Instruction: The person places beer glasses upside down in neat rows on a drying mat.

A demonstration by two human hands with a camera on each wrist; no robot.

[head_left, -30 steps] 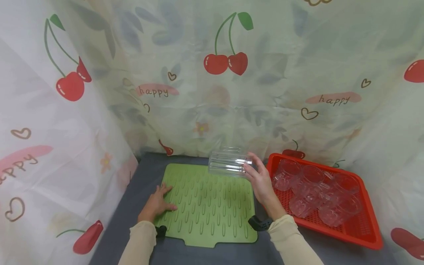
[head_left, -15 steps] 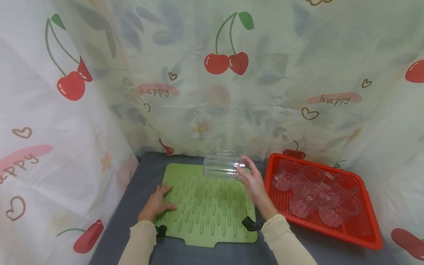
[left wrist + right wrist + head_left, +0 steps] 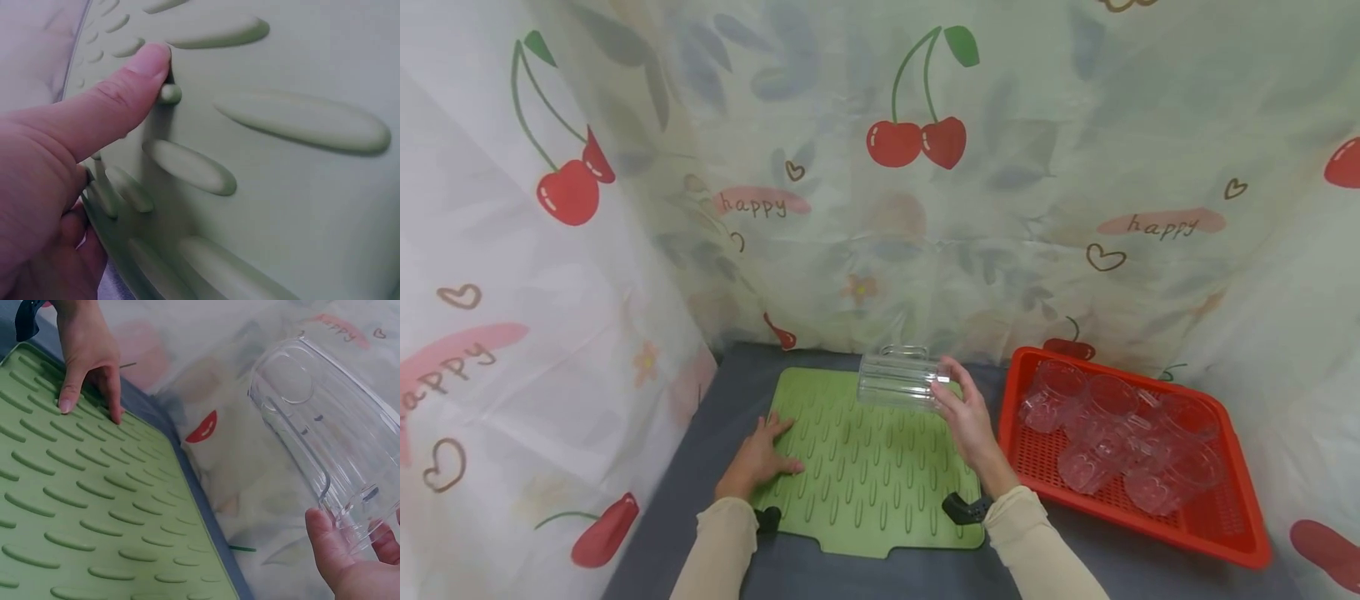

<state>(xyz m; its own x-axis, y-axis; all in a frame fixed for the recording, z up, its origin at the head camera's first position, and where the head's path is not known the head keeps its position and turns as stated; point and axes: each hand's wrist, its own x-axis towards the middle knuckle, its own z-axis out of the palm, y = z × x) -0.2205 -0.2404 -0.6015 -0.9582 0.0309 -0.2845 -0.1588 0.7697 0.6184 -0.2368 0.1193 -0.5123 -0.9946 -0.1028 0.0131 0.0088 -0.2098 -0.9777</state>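
My right hand [image 3: 967, 417] grips a clear ribbed mug [image 3: 898, 379] by one end, above the far part of a green mat [image 3: 857, 467] with raised oval bumps. The mug lies on its side in the air, its handle toward the back wall. In the right wrist view, thumb and fingers pinch the near end of the mug [image 3: 337, 419]. My left hand [image 3: 757, 457] rests on the mat's left edge with its fingers spread. In the left wrist view, the thumb of this hand [image 3: 94, 119] presses on the bumpy surface; the other fingers are partly hidden.
A red perforated basket [image 3: 1243, 500] stands right of the mat, with several clear mugs [image 3: 1093, 462] lying in it. Dark grey cloth [image 3: 688, 492] covers the table. Patterned white sheets [image 3: 895, 275] enclose the back and sides.
My right hand has moved left with the mug, farther over the mat, and slowed. The left hand has stayed on the mat's edge. The head view has shifted slightly.
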